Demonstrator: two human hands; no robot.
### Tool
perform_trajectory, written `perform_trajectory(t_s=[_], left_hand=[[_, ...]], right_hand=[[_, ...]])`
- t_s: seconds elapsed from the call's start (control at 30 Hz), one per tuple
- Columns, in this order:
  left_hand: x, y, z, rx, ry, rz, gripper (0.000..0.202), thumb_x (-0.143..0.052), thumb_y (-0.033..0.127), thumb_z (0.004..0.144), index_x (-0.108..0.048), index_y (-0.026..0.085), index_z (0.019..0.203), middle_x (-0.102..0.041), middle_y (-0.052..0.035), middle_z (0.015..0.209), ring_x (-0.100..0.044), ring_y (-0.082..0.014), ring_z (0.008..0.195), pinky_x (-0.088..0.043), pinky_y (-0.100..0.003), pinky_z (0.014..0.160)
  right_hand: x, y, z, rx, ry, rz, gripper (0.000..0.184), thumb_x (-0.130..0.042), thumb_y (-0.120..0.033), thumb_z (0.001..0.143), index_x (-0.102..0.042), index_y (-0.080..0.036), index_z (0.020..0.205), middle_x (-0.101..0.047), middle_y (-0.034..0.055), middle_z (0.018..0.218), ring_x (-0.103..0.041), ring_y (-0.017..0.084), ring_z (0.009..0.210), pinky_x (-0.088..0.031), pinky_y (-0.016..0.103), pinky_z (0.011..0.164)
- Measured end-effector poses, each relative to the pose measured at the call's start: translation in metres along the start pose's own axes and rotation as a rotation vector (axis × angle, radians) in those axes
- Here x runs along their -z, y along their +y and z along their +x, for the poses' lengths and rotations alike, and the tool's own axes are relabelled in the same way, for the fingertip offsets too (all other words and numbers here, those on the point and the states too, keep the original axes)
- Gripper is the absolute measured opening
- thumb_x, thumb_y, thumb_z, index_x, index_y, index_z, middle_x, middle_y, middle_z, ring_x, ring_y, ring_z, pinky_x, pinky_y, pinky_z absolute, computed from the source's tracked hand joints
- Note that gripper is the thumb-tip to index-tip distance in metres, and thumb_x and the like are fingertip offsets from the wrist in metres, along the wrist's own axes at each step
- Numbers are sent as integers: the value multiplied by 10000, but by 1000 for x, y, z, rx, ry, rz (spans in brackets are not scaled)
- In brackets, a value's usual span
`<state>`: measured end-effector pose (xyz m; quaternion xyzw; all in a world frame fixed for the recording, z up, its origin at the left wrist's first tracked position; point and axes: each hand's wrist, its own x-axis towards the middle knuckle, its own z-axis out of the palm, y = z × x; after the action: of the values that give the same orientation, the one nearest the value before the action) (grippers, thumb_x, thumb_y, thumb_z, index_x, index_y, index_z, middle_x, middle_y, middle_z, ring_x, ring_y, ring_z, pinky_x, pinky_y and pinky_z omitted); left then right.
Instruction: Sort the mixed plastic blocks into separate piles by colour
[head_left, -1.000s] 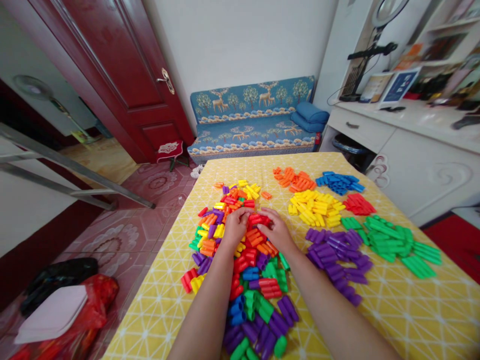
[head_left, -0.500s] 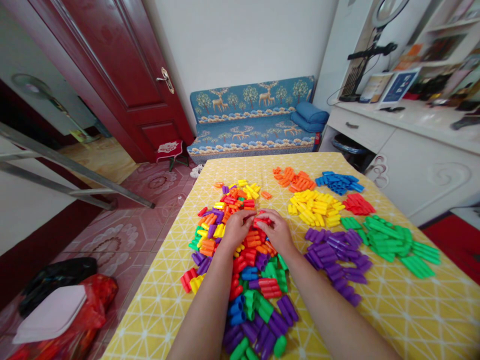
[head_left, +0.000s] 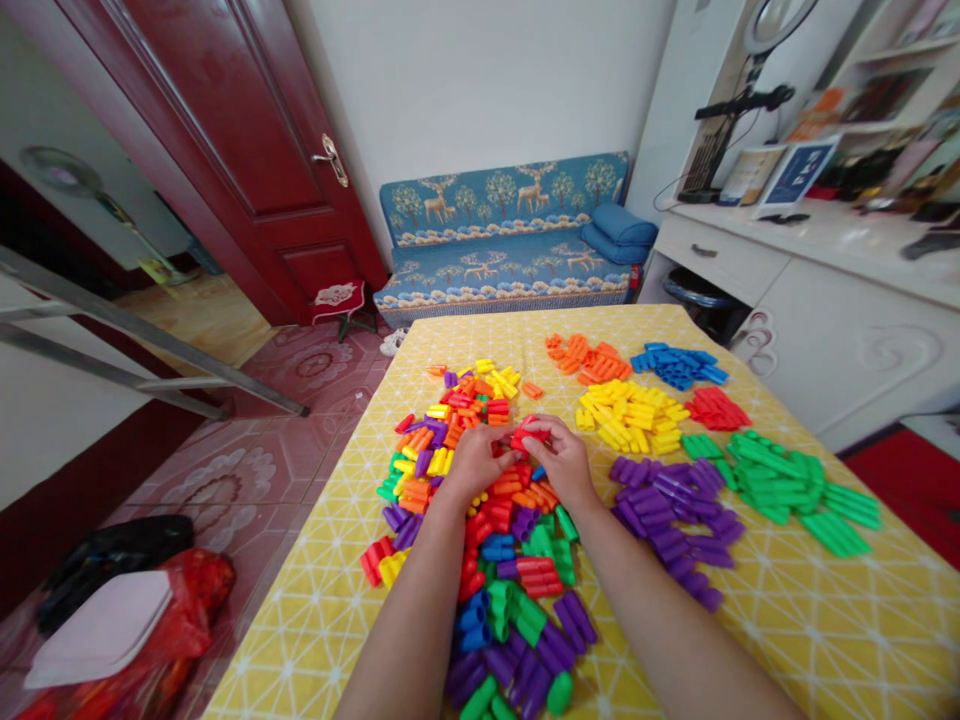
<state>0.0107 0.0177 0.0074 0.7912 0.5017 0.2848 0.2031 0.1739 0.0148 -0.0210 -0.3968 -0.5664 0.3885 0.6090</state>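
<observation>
We find no brand or wording we can read. Well beyond the yellow pile (head_left: 634, 415) and to its right, a blue-and-white box (head_left: 801, 172) carries pale characters, too blurred to make out; beside it, the print on a pale container (head_left: 752, 175) is likewise illegible.

We locate the red piece (head_left: 531, 433) to the left of the yellow pile, raised above the patterned counter (head_left: 810, 640). Its long axis appears to run roughly crosswise, toward the yellow pile; fingers cover much of it, so we cannot tell which end is which.

The right hand (head_left: 564, 462), just left of the yellow pile, has its thumb and fingers closed around the red piece. The left hand (head_left: 478, 462), farther left, has its fingers bent up to the piece's left end; we cannot tell whether they grip it.

Relative to the yellow pile, we record an orange pile (head_left: 589, 360) beyond and left, a blue pile (head_left: 679, 365) beyond and right, a red pile (head_left: 718, 409) and a green pile (head_left: 780, 477) to the right, a purple pile (head_left: 675, 510) on the near side, and a mixed heap (head_left: 491, 515) to the left, its pieces pointing various ways.
</observation>
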Motion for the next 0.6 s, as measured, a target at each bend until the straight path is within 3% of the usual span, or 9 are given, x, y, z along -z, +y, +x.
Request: perform_trajectory(t_s=[0.23,0.47,0.6], left_hand=[[-2,-1,-1,0,11,44,354,-624,214,802,-683,226,1151,-739,-31,883,-661,-191,785,-487,-272,724],[-1,0,0,41,15,42,255,-590,262,837,-718,192,1046,-740,-57,930,-664,-213,826,-487,-306,776],[-1,2,0,54,16,15,262,-573,255,836,-717,178,1041,-739,-57,937,-657,-198,825,-483,-291,790]], right_hand=[[-1,0,-1,-2,7,-18,143,-678,-320,764,-691,-214,858,-634,60,1029,-602,204,1025,-468,361,944],[3,5,0,-56,71,-111,186,-657,-356,782,-683,-198,876,-666,61,986,-615,209,973,-487,347,862],[2,3,-1,-15,70,-177,210,-627,-373,814,-680,-200,921,-667,60,983,-613,204,956,-486,349,857]])
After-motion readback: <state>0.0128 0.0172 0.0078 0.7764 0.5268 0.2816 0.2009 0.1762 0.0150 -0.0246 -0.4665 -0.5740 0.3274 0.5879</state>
